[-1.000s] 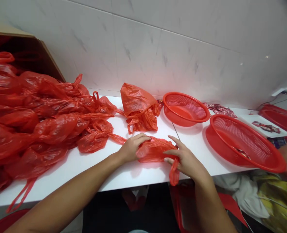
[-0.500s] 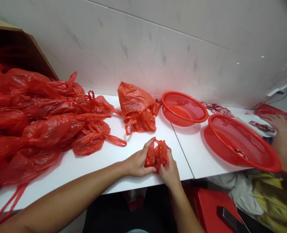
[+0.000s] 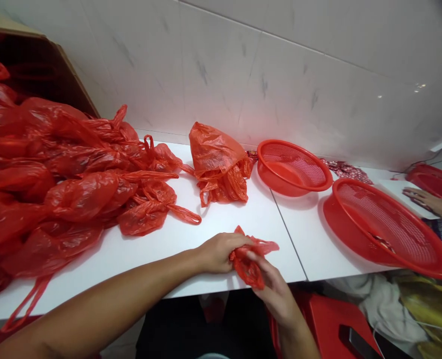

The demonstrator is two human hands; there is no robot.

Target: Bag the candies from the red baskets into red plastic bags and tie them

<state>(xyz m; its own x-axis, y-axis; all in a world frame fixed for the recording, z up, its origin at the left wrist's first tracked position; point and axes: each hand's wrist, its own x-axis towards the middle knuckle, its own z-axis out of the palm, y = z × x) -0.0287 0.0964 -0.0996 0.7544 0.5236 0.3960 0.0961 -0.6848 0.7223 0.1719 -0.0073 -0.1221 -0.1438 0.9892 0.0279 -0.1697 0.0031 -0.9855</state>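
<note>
A small crumpled red plastic bag (image 3: 249, 267) is between my hands near the front edge of the white table. My left hand (image 3: 221, 252) is closed on it from the left, fingers bent over its top. From the right, my right hand (image 3: 275, 284) grips the same bag, with the thumb and fingers on the film. A loose handle of the bag sticks out to the right. What is inside the bag, if anything, cannot be seen. Behind my hands a larger crumpled red bag (image 3: 219, 159) stands on the table.
At left, many knotted red bags (image 3: 86, 194) pile up before a cardboard box (image 3: 71, 70). Two red mesh baskets stand right: a smaller one (image 3: 294, 184) and a larger one (image 3: 350, 239) with small packets. Another person's hand (image 3: 430, 202) is far right. A phone (image 3: 359, 341) lies on a red stool (image 3: 329, 319).
My hands have turned the small bag and moved slightly lower, the left now over its top. The other person's hand has moved. The whole view has shifted a little.
</note>
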